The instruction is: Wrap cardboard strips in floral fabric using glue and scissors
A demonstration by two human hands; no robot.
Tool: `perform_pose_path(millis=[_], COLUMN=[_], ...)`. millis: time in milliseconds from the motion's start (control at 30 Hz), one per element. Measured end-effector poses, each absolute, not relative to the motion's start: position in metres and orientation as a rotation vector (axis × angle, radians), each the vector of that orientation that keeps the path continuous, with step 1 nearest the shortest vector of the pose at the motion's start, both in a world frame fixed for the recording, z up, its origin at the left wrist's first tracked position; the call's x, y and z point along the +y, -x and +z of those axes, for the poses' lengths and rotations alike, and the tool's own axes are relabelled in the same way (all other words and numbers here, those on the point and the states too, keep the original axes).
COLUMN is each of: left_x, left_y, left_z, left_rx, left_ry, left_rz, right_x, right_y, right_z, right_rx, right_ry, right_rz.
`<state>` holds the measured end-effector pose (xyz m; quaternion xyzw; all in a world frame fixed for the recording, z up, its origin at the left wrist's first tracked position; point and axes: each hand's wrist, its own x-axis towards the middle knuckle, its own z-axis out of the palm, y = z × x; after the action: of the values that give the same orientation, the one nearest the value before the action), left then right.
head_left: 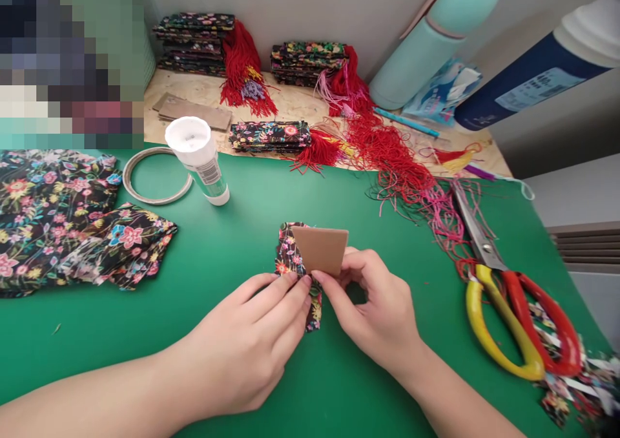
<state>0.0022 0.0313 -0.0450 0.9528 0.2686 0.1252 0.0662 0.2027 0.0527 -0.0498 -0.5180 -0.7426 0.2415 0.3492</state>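
A small brown cardboard piece [322,249] stands tilted up over a floral fabric piece [287,250] near the middle of the green mat. My right hand [375,302] pinches the cardboard at its lower right, thumb in front and fingers behind. The fingers of my left hand [264,334] are pressed together on the fabric at the cardboard's lower left edge. Part of the fabric shows below, between the two hands; the rest is hidden under my left fingers.
Scissors [489,254] lie at the right beside red cords [387,150]. A glue stick [201,160] and a tape ring [126,178] are behind left. Floral cloth [72,218] lies left. Fabric stacks [270,136] and bottles [416,53] stand at the back.
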Motion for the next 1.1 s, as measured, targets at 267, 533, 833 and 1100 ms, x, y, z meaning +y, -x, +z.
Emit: perform_pose_path(millis=[267, 533, 833, 1100], left_x=[0.0317, 0.0321, 0.0326, 0.0319], left_y=[-0.0019, -0.002, -0.0022, -0.0018], left_z=[-0.0426, -0.042, -0.0408, -0.0422], left_rx=[0.805, 0.812, 0.802, 0.813], left_ry=[-2.835, -2.837, -2.849, -2.864], left_rz=[0.329, 0.35, 0.333, 0.352], right_x=[0.0534, 0.0547, 0.054, 0.0522], right_y=[-0.2038, -0.2041, -0.2036, -0.2013], right_z=[-0.051, -0.0513, -0.05, -0.0487], right_rx=[-1.881, -1.855, -1.83, -1.788], right_ry=[1.363, 1.331, 1.335, 1.344], right_rz=[0.668, 0.726, 0.736, 0.81])
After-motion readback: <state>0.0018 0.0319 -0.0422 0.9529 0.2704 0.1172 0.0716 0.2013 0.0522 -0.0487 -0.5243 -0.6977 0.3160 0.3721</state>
